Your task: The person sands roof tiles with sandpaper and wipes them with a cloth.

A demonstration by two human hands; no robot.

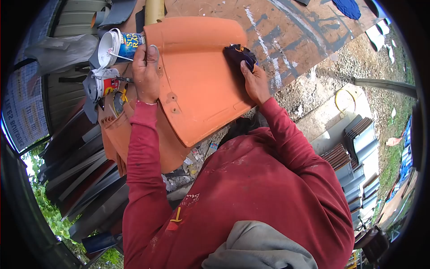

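Note:
An orange roof tile (201, 85) lies tilted over the wooden table, its rounded ridge at the far side. My left hand (147, 74) grips the tile's left edge, thumb on top. In my right hand (255, 80) is a dark cloth (239, 56), pressed against the tile's right side near the ridge. Small holes and brown marks show along the tile's left edge. More orange tiles (152, 143) lie below it at the left.
Left of the tile stand a blue-labelled paint bucket (117, 47) and a red-labelled can (102, 84). The paint-stained wooden table (286, 40) extends right, with a blue cloth (347, 8) on it. Stacked tiles (358, 139) stand at right; dark panels (80, 175) at left.

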